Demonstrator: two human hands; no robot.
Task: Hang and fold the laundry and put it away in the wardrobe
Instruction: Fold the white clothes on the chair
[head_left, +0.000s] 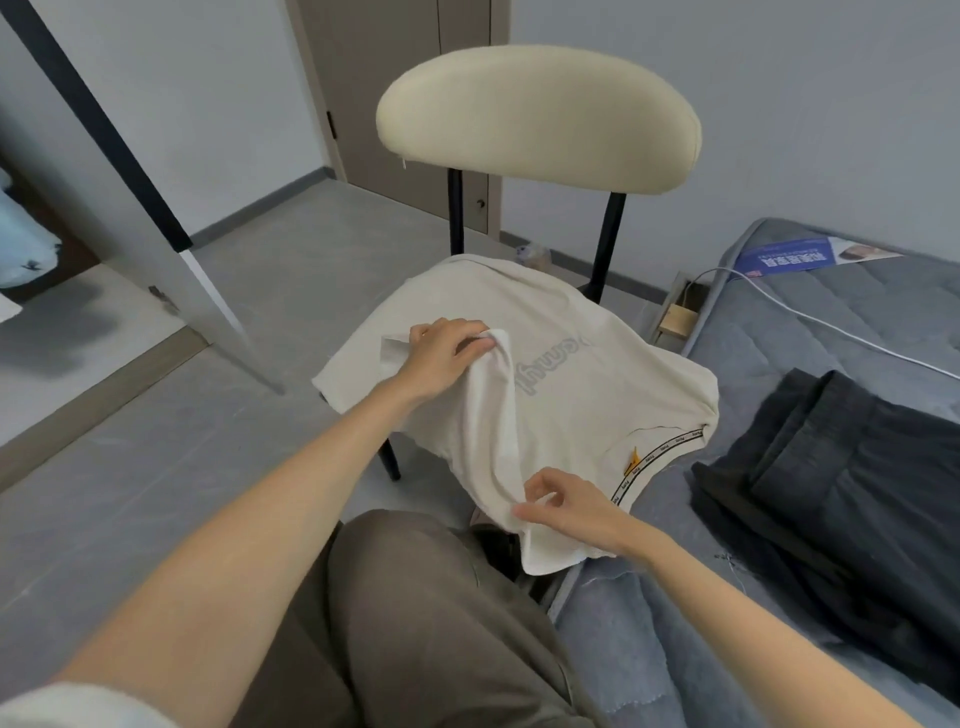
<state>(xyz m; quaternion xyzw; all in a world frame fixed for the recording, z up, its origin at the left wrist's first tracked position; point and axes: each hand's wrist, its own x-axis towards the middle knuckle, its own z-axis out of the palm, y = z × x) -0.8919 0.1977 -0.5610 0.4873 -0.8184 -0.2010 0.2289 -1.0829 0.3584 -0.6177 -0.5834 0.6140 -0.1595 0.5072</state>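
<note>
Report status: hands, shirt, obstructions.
Left hand grips raised fold, right hand pinches near edge. Cream T-shirt spread over chair seat. Nothing blocking it.

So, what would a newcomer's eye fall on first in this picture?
First the cream T-shirt spread over the seat of the chair in the middle, with the left hand and the right hand each pinching a raised fold of it. Next the dark folded trousers on the grey bed at the right.

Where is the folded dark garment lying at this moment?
In the head view, the dark garment lies at the right on the grey mattress, just right of the chair draped with the cream T-shirt.
</note>
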